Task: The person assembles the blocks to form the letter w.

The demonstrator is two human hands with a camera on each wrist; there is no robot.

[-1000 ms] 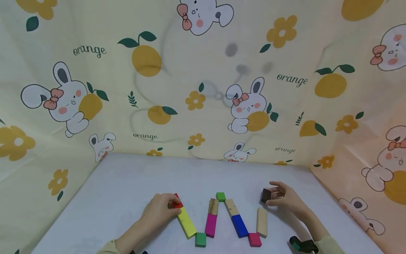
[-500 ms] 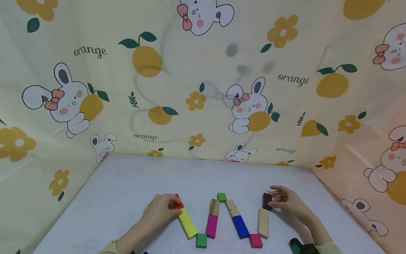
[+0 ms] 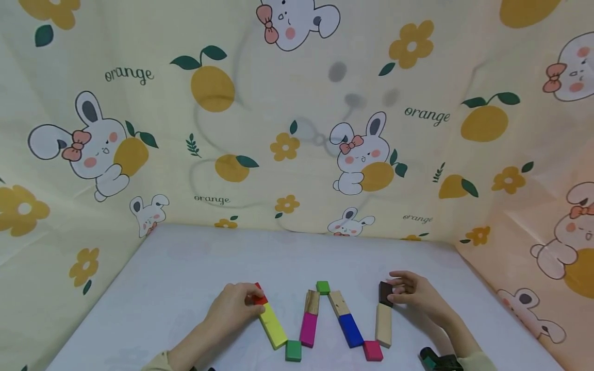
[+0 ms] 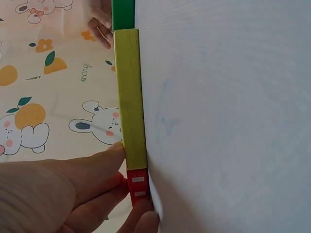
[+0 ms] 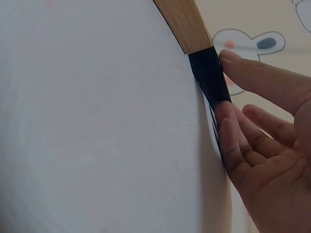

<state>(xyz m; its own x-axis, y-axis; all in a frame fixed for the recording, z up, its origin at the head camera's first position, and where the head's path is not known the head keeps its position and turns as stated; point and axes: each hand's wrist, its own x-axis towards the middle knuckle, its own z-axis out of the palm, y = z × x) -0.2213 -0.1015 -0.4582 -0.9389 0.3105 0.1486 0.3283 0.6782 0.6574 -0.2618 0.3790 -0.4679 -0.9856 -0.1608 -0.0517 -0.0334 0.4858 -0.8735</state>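
Observation:
Blocks lie end to end in a W-shaped zigzag on the white tabletop. At its left tip my left hand (image 3: 232, 309) pinches a red block (image 4: 138, 184), its thumb by the adjoining yellow block (image 4: 130, 99). At the right tip my right hand (image 3: 419, 296) holds a black block (image 3: 384, 291) between thumb and fingertips. The black block's near end meets a plain wooden block (image 3: 383, 324); the right wrist view shows the two touching. Fingers partly cover both held blocks.
Between the hands lie a green block (image 3: 293, 350), a magenta block (image 3: 308, 330), a small green block (image 3: 323, 287), a blue block (image 3: 350, 331) and a pinkish-red block (image 3: 373, 350). A patterned cloth (image 3: 297, 180) stands behind the table.
My right hand has turned the black block from a tilt into line with the plain wooden block and brought it against that block's far end. The left hand stays on the red block.

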